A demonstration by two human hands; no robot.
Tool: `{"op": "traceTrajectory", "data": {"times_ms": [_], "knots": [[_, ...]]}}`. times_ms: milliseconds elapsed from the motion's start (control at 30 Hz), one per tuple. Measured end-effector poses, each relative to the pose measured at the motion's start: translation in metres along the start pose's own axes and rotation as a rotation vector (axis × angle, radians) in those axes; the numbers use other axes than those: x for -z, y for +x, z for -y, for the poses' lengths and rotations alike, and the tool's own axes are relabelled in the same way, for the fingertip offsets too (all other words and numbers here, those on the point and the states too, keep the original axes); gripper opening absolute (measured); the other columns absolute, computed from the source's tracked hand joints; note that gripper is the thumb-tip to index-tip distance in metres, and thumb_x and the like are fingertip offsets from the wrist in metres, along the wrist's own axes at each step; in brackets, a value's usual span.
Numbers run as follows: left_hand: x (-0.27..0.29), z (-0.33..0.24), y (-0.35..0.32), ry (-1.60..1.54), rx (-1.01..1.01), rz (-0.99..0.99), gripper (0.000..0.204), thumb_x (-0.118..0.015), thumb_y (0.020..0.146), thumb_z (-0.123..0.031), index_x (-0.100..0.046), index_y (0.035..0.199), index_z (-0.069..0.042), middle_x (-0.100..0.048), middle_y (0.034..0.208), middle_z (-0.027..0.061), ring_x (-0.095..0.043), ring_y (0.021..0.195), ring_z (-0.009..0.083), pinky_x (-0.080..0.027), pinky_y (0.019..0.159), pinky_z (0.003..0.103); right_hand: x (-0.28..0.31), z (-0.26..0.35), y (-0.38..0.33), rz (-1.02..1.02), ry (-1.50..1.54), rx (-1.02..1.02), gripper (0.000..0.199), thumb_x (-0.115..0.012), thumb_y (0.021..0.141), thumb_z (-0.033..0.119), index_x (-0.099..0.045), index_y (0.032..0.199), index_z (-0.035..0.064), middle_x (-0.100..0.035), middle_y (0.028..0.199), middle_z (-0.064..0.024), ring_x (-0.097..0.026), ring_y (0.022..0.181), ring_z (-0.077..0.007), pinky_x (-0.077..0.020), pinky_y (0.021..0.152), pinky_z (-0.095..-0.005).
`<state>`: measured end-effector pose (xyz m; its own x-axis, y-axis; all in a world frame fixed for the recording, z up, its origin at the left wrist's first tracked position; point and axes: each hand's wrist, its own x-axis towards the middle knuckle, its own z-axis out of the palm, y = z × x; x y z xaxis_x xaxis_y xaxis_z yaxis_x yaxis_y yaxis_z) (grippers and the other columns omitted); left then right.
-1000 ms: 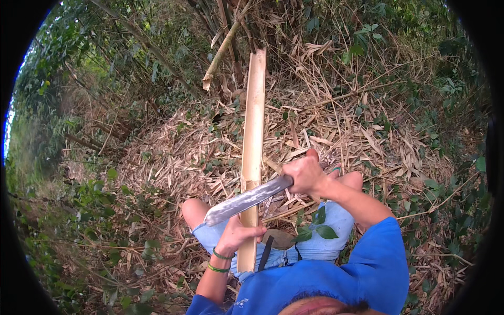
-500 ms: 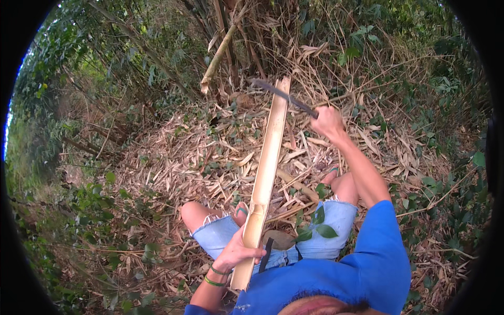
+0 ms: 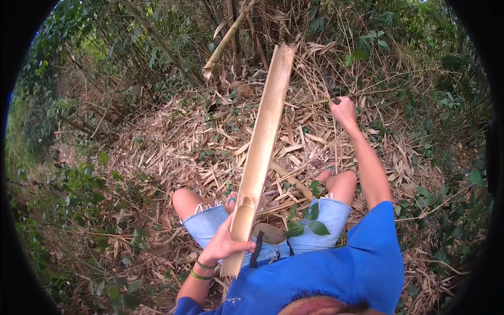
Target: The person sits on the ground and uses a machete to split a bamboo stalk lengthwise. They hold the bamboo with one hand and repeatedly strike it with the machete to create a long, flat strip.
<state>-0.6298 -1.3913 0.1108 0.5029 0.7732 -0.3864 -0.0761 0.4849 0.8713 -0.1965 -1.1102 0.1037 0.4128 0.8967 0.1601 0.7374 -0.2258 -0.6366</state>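
A long split half of bamboo (image 3: pixel 258 142) slants up and away from my lap, its pale hollow side showing and a node ridge crossing it near the lower end. My left hand (image 3: pixel 224 242) is wrapped round its lower part, thumb lying across the hollow. Off to the right of the bamboo's upper part, my right hand (image 3: pixel 344 111) is closed round the handle of a machete (image 3: pixel 335 100). The dark blade points away, looks thin from this angle and partly blends into the dry stalks. Blade and bamboo are apart.
A broken bamboo pole (image 3: pixel 224 46) juts down from the clump at the back. Dry leaf litter (image 3: pixel 173 152) covers the ground. A cut stick (image 3: pixel 291 181) and a rounded stone (image 3: pixel 270 232) lie near my legs; a leafy sprig (image 3: pixel 310 223) stands before my shorts.
My right hand has swung the machete right and away from the bamboo's far end, where it crossed before. With my left hand, the bamboo has shifted slightly left and its far end has risen.
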Motion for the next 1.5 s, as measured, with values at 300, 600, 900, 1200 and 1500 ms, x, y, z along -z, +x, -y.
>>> {"op": "traceTrajectory", "data": {"times_ms": [300, 600, 900, 1200, 1500], "knots": [[-0.025, -0.007, 0.073, 0.317, -0.265, -0.244, 0.066, -0.078, 0.082, 0.000, -0.042, 0.137, 0.004, -0.064, 0.100, 0.0110, -0.068, 0.075, 0.0167, -0.058, 0.065, 0.031, -0.027, 0.064, -0.185, 0.319, -0.140, 0.922, 0.016, -0.069, 0.065, 0.018, -0.059, 0.070, 0.0072, -0.064, 0.062, -0.0123, -0.068, 0.059, -0.0345, -0.0539, 0.056, -0.0479], [-0.029, -0.035, 0.056, 0.525, -0.354, -0.321, 0.065, -0.081, 0.079, -0.012, -0.051, 0.133, 0.009, -0.064, 0.121, 0.0202, -0.066, 0.106, 0.0267, -0.052, 0.094, 0.038, -0.030, 0.062, -0.132, 0.034, 0.033, 1.090, 0.019, -0.070, 0.075, 0.026, -0.061, 0.067, 0.0106, -0.063, 0.060, -0.0106, -0.066, 0.055, -0.0308, -0.0519, 0.054, -0.0424], [-0.009, -0.038, 0.061, 0.154, -0.296, -0.303, 0.061, -0.072, 0.085, 0.005, -0.039, 0.136, 0.003, -0.060, 0.099, 0.0089, -0.066, 0.068, 0.0146, -0.058, 0.058, 0.028, -0.056, 0.074, -0.182, 0.149, -0.060, 0.922, 0.009, -0.064, 0.072, 0.015, -0.060, 0.066, 0.0097, -0.063, 0.059, -0.0103, -0.064, 0.050, -0.0276, -0.0504, 0.048, -0.0423], [-0.040, -0.011, 0.055, 0.237, -0.186, -0.140, 0.071, -0.075, 0.083, -0.001, -0.038, 0.143, 0.002, -0.067, 0.085, 0.0043, -0.067, 0.063, 0.0120, -0.056, 0.058, 0.026, -0.034, 0.035, -0.149, 0.285, -0.012, 0.558, 0.017, -0.064, 0.079, 0.018, -0.067, 0.069, 0.0050, -0.058, 0.049, -0.0095, -0.057, 0.041, -0.0226, -0.0434, 0.041, -0.0348], [-0.053, -0.011, 0.058, 0.214, -0.188, -0.175, 0.068, -0.077, 0.082, -0.002, -0.041, 0.140, 0.005, -0.064, 0.087, 0.0056, -0.067, 0.066, 0.0142, -0.056, 0.062, 0.027, -0.024, 0.040, -0.148, 0.258, -0.219, 0.633, 0.010, -0.062, 0.073, 0.014, -0.060, 0.066, 0.0074, -0.061, 0.055, -0.0112, -0.058, 0.044, -0.0236, -0.0474, 0.045, -0.0403]]}}
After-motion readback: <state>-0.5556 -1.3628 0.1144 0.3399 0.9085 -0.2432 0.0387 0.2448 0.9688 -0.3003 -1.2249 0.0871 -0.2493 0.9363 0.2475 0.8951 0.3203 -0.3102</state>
